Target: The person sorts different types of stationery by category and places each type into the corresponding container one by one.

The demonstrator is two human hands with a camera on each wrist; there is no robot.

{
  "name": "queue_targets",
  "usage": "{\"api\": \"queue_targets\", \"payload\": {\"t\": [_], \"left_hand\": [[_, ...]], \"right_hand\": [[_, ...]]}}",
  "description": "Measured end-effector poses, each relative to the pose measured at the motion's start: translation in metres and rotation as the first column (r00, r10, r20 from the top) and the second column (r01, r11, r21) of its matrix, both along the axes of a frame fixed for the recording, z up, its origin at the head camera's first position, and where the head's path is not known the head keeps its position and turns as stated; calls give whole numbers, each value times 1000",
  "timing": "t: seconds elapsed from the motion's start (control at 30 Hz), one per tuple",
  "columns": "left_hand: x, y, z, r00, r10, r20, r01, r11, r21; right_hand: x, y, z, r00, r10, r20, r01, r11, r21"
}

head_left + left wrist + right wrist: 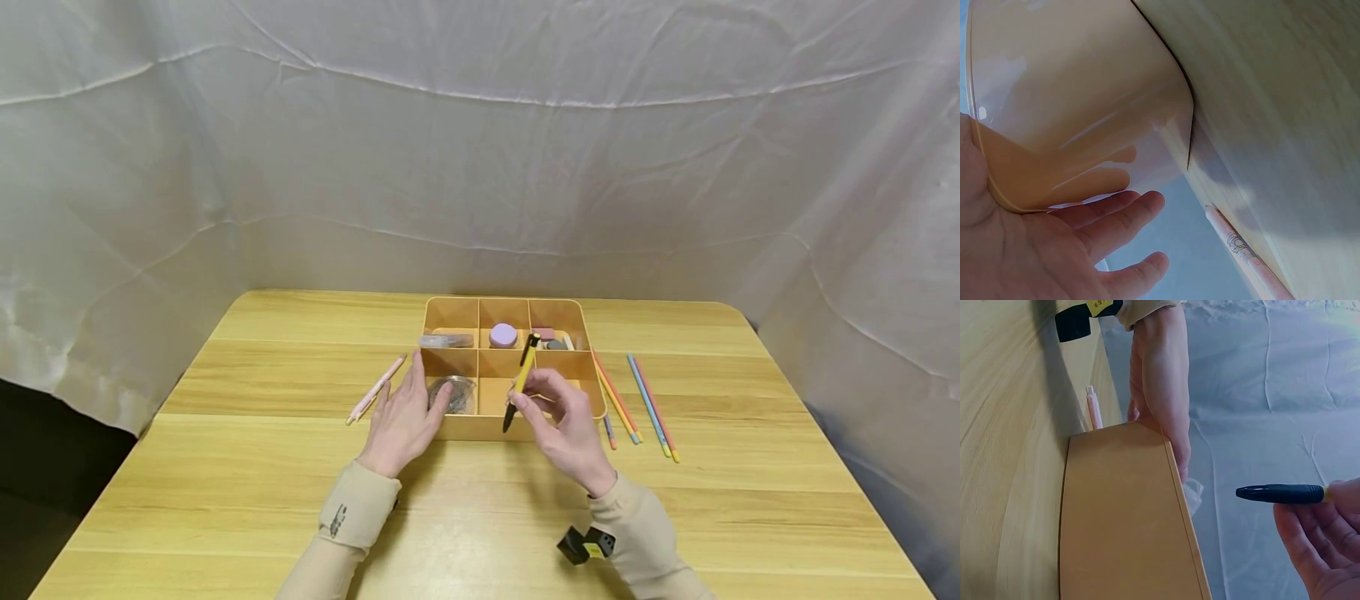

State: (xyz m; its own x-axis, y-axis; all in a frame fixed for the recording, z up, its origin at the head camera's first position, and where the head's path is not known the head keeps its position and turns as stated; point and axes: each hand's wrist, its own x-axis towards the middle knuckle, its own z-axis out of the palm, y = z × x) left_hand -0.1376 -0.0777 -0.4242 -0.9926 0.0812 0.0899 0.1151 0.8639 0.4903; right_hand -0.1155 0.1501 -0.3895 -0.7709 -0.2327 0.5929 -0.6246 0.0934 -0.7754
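I find the right hand (pixel 564 421) pinching the yellow-and-black pen (pixel 527 367) at the organizer's (pixel 480 427) 6 o'clock side. A weak fingertip pinch could, I judge, let it swivel or drop. The left hand (pixel 405 417), fingers extended, rests at 8 o'clock; lifting it could free the organizer to slide. Only the left wrist view resolves the dark print on a pink pen (pixel 1250 256) at 9 o'clock.

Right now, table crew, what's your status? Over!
Left grip rests on box, left side. Right grip pinches pen, tip down. Pen not touching box. Possibly in the way: round tub, front-left slot.
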Motion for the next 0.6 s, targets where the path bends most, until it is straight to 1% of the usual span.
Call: {"api": "queue_targets", "payload": {"t": [0.17,0.3,0.47,0.6], "left_hand": [[0,0,0,1000,2,0,-2,1000,-1],[0,0,0,1000,2,3,-2,1000,0],[0,0,1,1000,1,4,-1,1000,-1],[-1,0,1,1000,1,8,-1,1000,-1]], "right_hand": [[-4,1,-2,998,-3,-55,0,999,-53],[-6,1,-2,996,-35,-79,30,998,-63],[-7,3,-3,992,-88,-86,83,995,-49],[-9,4,-4,990,-110,-83,106,993,-52]]}}
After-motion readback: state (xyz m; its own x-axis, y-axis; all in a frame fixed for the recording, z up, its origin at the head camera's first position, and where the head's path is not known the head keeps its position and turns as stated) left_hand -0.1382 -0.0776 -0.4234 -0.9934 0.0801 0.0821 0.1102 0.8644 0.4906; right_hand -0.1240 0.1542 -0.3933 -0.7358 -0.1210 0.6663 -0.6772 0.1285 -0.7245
